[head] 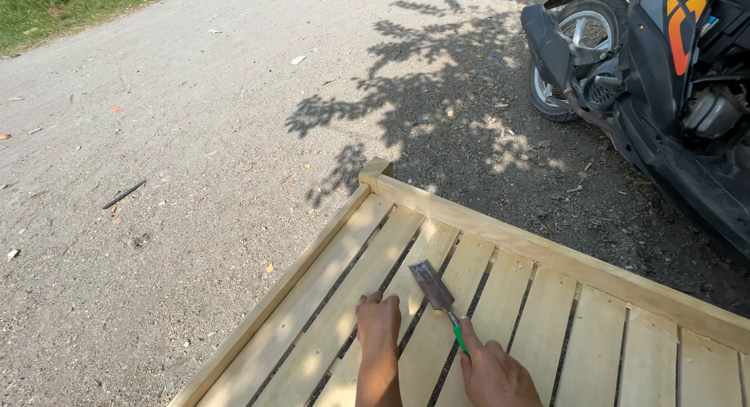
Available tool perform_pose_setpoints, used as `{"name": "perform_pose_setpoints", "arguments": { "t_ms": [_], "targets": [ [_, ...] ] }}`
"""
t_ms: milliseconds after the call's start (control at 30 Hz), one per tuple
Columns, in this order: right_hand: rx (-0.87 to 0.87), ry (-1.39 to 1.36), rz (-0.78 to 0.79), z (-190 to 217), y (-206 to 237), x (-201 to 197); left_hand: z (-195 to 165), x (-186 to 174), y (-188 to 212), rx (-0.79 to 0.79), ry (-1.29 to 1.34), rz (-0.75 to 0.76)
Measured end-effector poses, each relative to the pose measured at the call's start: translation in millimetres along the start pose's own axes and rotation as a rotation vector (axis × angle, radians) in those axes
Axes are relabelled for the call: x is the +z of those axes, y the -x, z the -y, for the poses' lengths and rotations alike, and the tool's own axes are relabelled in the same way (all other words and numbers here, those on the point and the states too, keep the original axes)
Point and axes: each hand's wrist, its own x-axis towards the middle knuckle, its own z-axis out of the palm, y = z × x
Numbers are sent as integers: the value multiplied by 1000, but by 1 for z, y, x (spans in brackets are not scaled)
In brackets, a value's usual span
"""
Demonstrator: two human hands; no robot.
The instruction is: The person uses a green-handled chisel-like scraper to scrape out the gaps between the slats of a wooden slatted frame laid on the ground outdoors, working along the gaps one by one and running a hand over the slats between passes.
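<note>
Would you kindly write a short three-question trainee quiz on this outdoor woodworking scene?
1. True or false: the right hand holds a green-handled chisel.
2. The left hand rests on: A) the slatted wooden panel, B) the scooter, C) the grass?
3. Which way does the chisel's blade point: toward the person or away?

Key: 1 true; 2 A; 3 away.

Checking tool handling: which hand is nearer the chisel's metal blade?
Right. The right hand grips the chisel by its green handle, just below the blade; the left hand rests flat on the slats beside it.
</note>
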Motion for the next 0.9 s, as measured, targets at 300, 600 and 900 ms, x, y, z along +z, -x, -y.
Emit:
{"name": "perform_pose_setpoints", "arguments": {
  "t_ms": [300, 600, 900],
  "targets": [
    [-5, -20, 89, 16, 7, -31, 1, 0, -3, 19, 75, -19],
    [25, -15, 71, 21, 4, -30, 8, 8, -9, -4, 119, -2],
    [4, -19, 65, 11, 10, -24, 6, 8, -9, 24, 22, -16]
  ]
}}
